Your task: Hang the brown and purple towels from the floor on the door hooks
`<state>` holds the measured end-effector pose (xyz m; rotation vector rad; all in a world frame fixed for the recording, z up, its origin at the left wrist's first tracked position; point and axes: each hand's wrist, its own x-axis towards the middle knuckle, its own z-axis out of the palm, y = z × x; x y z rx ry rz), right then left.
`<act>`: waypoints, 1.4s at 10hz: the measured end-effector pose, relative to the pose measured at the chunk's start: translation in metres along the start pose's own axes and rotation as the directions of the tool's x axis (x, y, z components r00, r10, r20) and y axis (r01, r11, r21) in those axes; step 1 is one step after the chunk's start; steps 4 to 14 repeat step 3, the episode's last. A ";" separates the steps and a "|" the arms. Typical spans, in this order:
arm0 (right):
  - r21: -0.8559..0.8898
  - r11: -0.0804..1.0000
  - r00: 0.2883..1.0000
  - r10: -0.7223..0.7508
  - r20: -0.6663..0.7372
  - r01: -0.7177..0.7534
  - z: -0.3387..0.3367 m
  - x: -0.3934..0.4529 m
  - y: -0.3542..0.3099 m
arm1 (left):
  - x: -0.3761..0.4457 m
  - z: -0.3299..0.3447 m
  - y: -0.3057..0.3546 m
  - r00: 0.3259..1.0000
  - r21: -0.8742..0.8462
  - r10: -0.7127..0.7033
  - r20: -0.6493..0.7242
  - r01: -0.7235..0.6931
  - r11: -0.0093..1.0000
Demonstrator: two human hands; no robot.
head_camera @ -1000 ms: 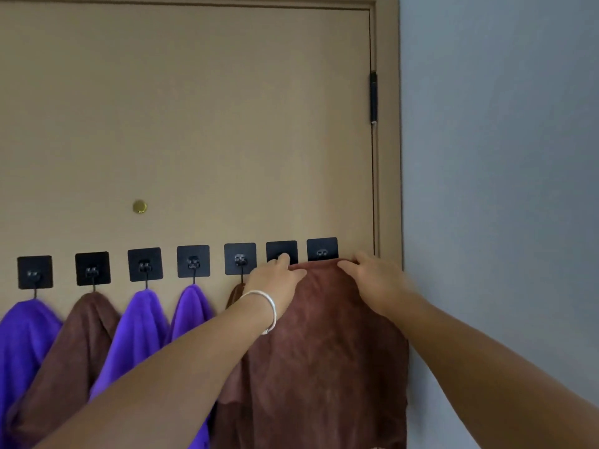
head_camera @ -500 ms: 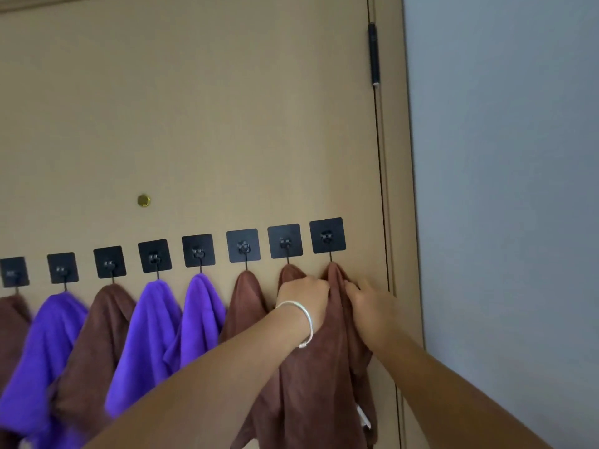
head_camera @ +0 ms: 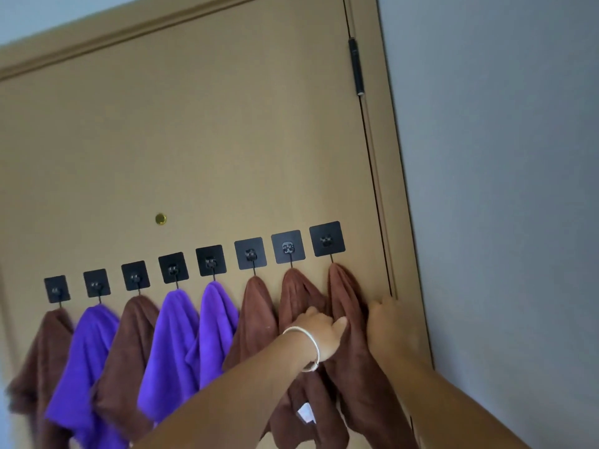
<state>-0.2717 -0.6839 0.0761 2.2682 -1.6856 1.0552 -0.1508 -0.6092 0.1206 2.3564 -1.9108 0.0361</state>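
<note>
Now left hand (head_camera: 319, 332) pinching rightmost brown towel (head_camera: 348, 335), right hand (head_camera: 387, 322) grip flat on it.

- Both bare forearms reach up and forward from the lower edge of the view, converging toward the right.
- The left hand (head_camera: 319, 332) is raised at the end of a forearm that crosses diagonally from the lower left; its back faces the camera.
- Its fingers are curled inward and out of sight, and its thumb (head_camera: 339, 323) points right.
- A thin pale bangle (head_camera: 308, 343) circles the left wrist.
- The right hand (head_camera: 384, 322) sits just right of the left, a narrow gap between them, back turned to the camera.
- Its fingers (head_camera: 387, 301) point upward, close together and fairly straight.
- The right forearm runs down to the lower right corner.
</note>
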 end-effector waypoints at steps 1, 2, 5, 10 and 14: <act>0.013 1.000 1.000 0.004 0.024 -0.005 -0.014 -0.019 -0.003 | -0.021 0.006 -0.006 0.999 0.187 0.024 0.023 -0.028 0.982; 0.036 0.998 0.998 -0.055 -0.004 0.055 -0.036 -0.030 -0.005 | -0.042 0.004 -0.012 0.990 0.300 0.123 -0.062 -0.099 0.949; -0.043 0.996 0.997 -0.079 0.024 0.080 -0.063 -0.044 -0.015 | -0.067 -0.003 -0.028 0.968 0.327 0.201 -0.148 -0.144 0.934; -0.043 0.996 0.997 -0.079 0.024 0.080 -0.063 -0.044 -0.015 | -0.067 -0.003 -0.028 0.968 0.327 0.201 -0.148 -0.144 0.934; -0.043 0.996 0.997 -0.079 0.024 0.080 -0.063 -0.044 -0.015 | -0.067 -0.003 -0.028 0.968 0.327 0.201 -0.148 -0.144 0.934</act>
